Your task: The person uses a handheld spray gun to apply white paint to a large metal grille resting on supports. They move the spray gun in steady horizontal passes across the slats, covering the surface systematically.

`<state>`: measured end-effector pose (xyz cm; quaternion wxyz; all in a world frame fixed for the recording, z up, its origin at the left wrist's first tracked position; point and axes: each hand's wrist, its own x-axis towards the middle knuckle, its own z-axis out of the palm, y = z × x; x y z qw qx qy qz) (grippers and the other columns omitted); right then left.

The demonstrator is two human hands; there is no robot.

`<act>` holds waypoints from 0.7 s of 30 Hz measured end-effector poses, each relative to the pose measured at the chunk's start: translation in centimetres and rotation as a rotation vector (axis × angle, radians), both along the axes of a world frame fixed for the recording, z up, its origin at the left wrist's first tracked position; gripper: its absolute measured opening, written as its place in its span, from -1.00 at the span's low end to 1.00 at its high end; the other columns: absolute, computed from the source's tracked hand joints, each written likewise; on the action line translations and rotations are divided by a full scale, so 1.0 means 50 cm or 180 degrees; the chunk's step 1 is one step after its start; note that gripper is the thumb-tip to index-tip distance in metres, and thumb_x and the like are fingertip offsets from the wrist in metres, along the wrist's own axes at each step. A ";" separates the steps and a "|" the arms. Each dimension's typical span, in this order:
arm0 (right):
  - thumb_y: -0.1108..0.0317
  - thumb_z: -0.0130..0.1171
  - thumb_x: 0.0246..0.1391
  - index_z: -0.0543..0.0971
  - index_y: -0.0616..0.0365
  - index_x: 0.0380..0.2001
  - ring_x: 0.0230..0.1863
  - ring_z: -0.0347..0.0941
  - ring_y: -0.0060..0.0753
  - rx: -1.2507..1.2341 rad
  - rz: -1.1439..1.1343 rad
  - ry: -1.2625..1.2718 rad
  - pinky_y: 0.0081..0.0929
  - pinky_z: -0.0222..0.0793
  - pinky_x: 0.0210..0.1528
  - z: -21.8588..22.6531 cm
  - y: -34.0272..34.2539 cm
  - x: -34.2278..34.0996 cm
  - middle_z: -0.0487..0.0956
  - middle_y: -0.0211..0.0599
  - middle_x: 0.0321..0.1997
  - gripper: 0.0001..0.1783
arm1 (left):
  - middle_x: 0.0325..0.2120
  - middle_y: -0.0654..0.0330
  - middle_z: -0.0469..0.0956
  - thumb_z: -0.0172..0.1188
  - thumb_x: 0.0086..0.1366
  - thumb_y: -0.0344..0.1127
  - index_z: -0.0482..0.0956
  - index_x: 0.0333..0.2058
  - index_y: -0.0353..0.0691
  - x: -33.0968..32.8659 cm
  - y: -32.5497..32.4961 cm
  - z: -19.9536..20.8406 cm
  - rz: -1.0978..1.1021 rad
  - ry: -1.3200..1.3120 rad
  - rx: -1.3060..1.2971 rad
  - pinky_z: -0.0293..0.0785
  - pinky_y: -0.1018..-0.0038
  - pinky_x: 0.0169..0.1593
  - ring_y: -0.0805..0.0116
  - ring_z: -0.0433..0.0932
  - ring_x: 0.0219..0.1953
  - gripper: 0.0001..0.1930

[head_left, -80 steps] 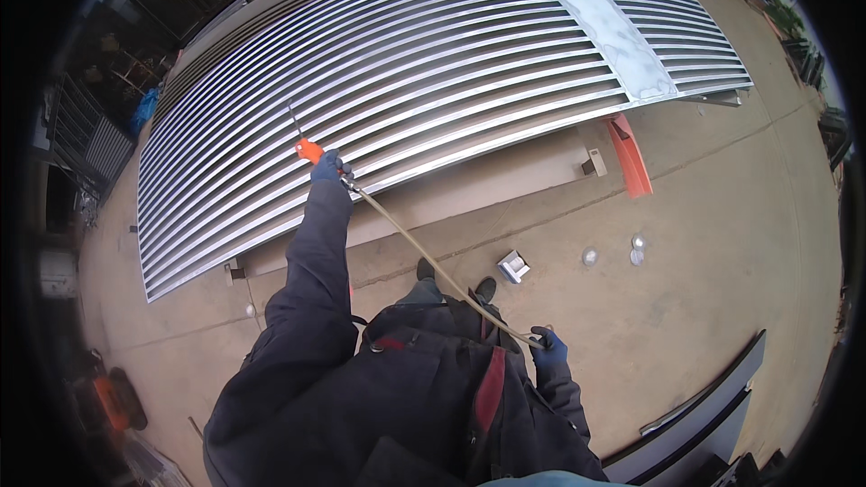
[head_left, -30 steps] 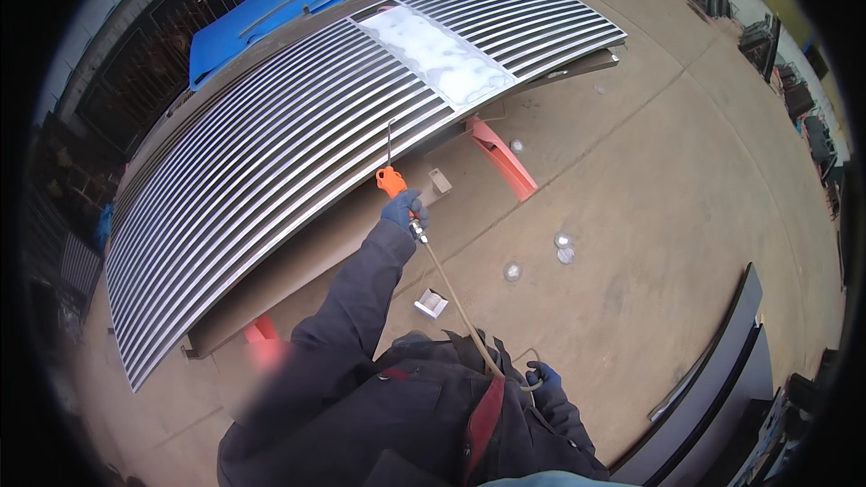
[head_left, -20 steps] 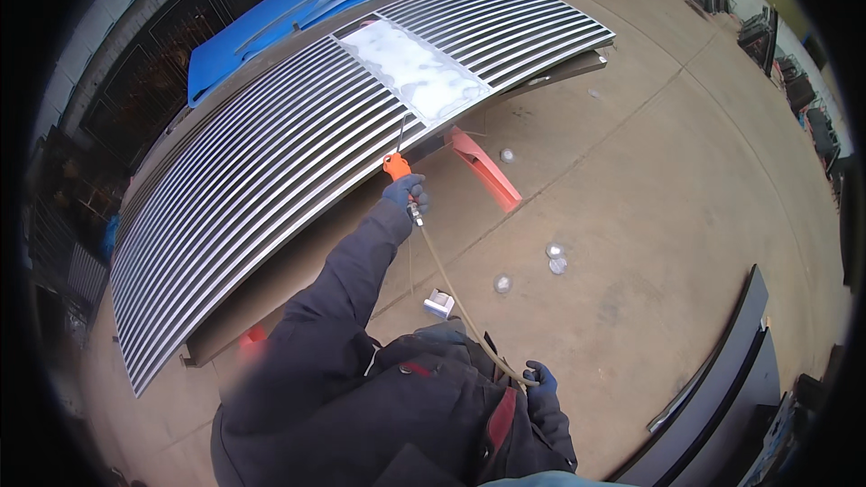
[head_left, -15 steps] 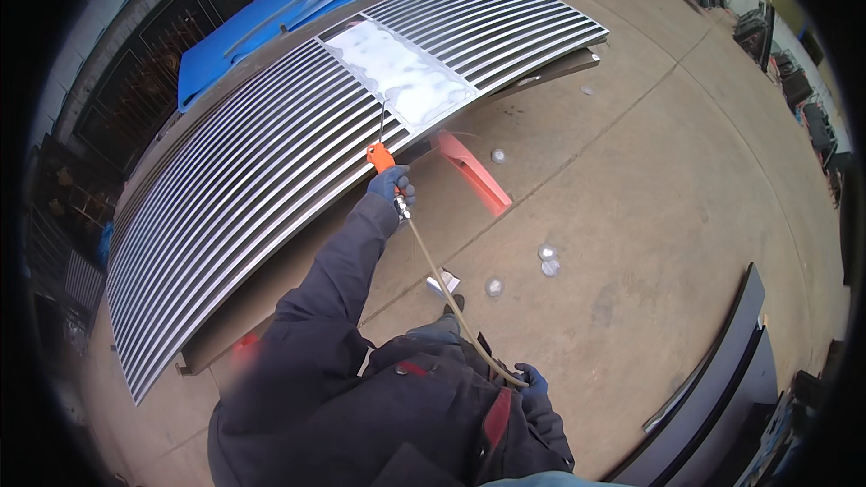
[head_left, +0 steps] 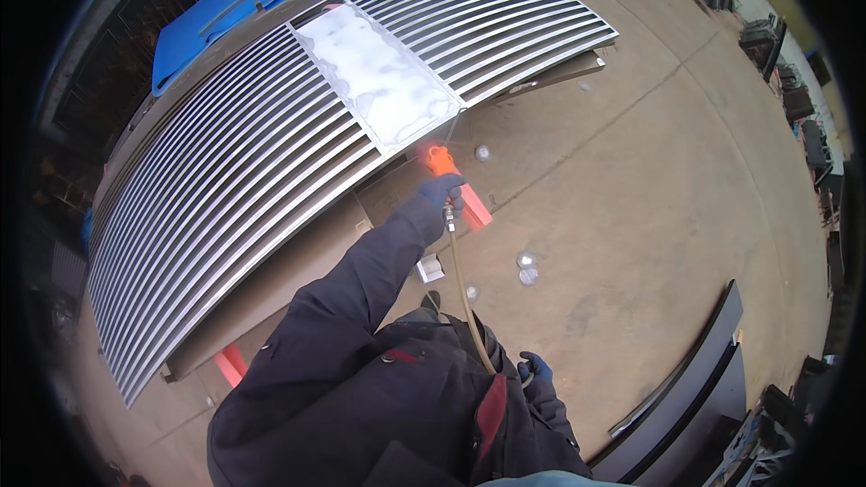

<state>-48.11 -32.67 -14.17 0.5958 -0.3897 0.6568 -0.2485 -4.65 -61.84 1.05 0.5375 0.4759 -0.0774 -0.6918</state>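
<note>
My gloved left hand (head_left: 442, 193) is stretched forward, closed around an orange air blow gun (head_left: 440, 160). Its thin nozzle points up at the near right corner of a white-coated panel (head_left: 374, 77). That panel fills the middle of a long slatted metal gate (head_left: 230, 158), between two banks of silvery slats. From the gun's metal fitting a tan hose (head_left: 464, 298) runs back to my waist. By my right side, my gloved right hand (head_left: 537, 368) is closed on the hose's lower stretch. Whether the nozzle touches the panel I cannot tell.
A red support beam (head_left: 476, 209) props the gate from below. Clear round discs (head_left: 527, 261) and a small white box (head_left: 430, 269) lie on the concrete. Dark long panels (head_left: 686, 388) are at the lower right, blue sheets (head_left: 216, 22) behind the gate.
My left hand has swung right with the blow gun, from the slats to the white panel's near right corner. My right hand stays low by my side. The view has shifted slightly.
</note>
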 end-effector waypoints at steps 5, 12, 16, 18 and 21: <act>0.48 0.26 0.08 0.60 0.18 -0.07 -0.48 0.29 -0.68 -0.0529 0.0440 0.0912 -0.61 0.28 -0.42 0.047 -0.114 -0.093 0.40 -0.53 -0.51 -0.70 | -0.68 0.37 0.34 0.11 0.33 -0.25 0.47 -0.23 -0.20 -0.026 -0.093 0.025 0.0403 -0.0335 -0.0069 0.30 0.48 -0.66 0.48 0.36 -0.70 -0.84; 0.50 0.27 0.06 0.61 0.19 -0.09 -0.48 0.27 -0.65 -0.0555 0.0761 0.0616 -0.59 0.29 -0.40 0.026 -0.361 -0.203 0.36 -0.54 -0.55 -0.70 | -0.69 0.32 0.32 0.14 0.30 -0.23 0.46 -0.35 -0.11 -0.133 -0.210 0.023 0.0599 -0.0162 0.0179 0.29 0.44 -0.69 0.40 0.36 -0.72 -0.88; 0.49 0.28 0.07 0.61 0.18 -0.09 -0.49 0.26 -0.66 -0.0732 0.1081 0.0778 -0.61 0.28 -0.41 0.018 -0.471 -0.310 0.36 -0.55 -0.55 -0.71 | -0.68 0.33 0.30 0.14 0.30 -0.23 0.46 -0.30 -0.13 -0.237 -0.258 0.022 0.0831 -0.0392 0.0173 0.29 0.47 -0.67 0.42 0.38 -0.69 -0.87; 0.49 0.27 0.08 0.61 0.17 -0.08 -0.49 0.25 -0.67 -0.0522 0.0912 0.0658 -0.63 0.27 -0.41 0.018 -0.506 -0.351 0.37 -0.56 -0.55 -0.71 | -0.68 0.33 0.29 0.14 0.30 -0.23 0.46 -0.28 -0.14 -0.225 -0.283 0.035 0.1111 -0.0520 -0.0083 0.29 0.49 -0.66 0.43 0.39 -0.68 -0.86; 0.47 0.27 0.10 0.59 0.19 -0.05 -0.49 0.25 -0.70 -0.0219 0.0680 0.0341 -0.65 0.26 -0.42 0.015 -0.547 -0.378 0.37 -0.57 -0.53 -0.69 | -0.67 0.39 0.29 0.11 0.33 -0.25 0.45 -0.15 -0.21 -0.212 -0.330 0.044 0.1513 -0.0456 -0.0020 0.36 0.50 -0.61 0.48 0.38 -0.66 -0.79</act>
